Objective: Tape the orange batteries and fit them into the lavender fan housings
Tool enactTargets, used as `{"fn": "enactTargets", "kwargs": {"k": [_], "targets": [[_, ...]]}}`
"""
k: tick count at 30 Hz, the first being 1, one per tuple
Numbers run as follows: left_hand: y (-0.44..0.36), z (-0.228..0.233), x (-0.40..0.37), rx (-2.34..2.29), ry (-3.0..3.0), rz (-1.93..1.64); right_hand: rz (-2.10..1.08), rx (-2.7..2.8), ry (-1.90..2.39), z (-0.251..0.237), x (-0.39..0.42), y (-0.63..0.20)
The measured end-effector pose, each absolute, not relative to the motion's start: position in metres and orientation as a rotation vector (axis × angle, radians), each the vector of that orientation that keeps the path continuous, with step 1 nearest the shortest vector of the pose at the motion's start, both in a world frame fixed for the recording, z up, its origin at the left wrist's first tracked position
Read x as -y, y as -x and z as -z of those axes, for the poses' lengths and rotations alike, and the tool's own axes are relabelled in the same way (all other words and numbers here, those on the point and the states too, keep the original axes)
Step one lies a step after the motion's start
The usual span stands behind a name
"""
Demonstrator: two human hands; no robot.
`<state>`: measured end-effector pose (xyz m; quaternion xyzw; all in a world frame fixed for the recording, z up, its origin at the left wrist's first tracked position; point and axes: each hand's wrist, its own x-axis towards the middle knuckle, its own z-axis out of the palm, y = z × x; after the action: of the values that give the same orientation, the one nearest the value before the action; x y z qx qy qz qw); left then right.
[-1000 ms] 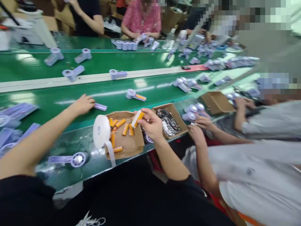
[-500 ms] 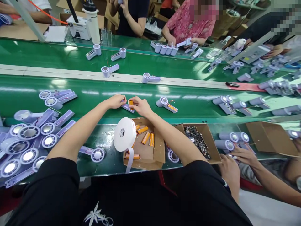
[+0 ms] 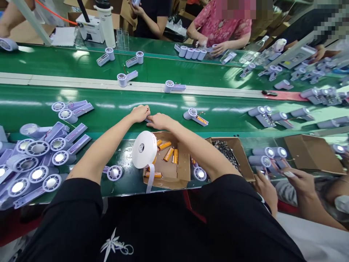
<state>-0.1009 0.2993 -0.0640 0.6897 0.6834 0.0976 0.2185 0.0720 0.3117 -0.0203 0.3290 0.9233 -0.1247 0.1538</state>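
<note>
Both my hands meet on the near green belt (image 3: 109, 116). My left hand (image 3: 140, 112) is curled over one end of a small lilac handle shell (image 3: 148, 120) lying on the belt. My right hand (image 3: 159, 120) presses down on the other end, fingers together. Only a sliver of the shell shows between them, and the orange battery cannot be seen. Just below my hands stands a white tape roll (image 3: 144, 149) with a loose tail, beside an open cardboard box (image 3: 185, 171) that holds several orange batteries (image 3: 169, 154).
A heap of lilac fan shells (image 3: 35, 156) lies at the left. One fan with a battery (image 3: 194, 115) sits on the belt to the right. A second box (image 3: 242, 160) holds dark parts. A co-worker's hands (image 3: 293, 178) work at the right. Other people sit across the belts.
My right hand carried an orange battery from the box up to the lilac shell on the belt. Both hands have closed over the shell, and the battery is no longer visible.
</note>
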Motion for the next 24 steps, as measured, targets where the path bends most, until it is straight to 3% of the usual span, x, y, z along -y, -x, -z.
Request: {"fn": "enactTargets", "kwargs": {"k": [5, 9, 12, 16, 18, 20, 24], "targets": [[0.118, 0.030, -0.219, -1.835, -2.096, -0.502, 0.865, -2.967, -1.316, -0.026, -0.257, -0.163], [0.126, 0.022, -0.105, -1.339, -2.333, -0.238, 1.549, -2.601, -1.349, -0.013, -0.142, -0.211], [0.113, 0.027, -0.059, -1.416, -2.350, -0.196, 1.677, -2.519, -1.297, 0.012, -0.082, -0.194], [0.107, 0.022, -0.042, -1.591, -2.300, -0.540, 1.814, -2.704, -1.015, 0.025, -0.052, -0.184], [0.111, 0.015, -0.030, -1.715, -2.248, -0.736, 1.773, -2.751, -0.721, 0.023, -0.045, -0.197], [0.113, 0.011, -0.014, -1.804, -2.240, -0.859, 1.526, -2.744, -0.503, 0.020, -0.043, -0.213], [0.098, 0.016, 0.013, -1.862, -2.317, -0.982, 0.994, -2.858, -0.533, 0.024, -0.071, -0.214]]}}
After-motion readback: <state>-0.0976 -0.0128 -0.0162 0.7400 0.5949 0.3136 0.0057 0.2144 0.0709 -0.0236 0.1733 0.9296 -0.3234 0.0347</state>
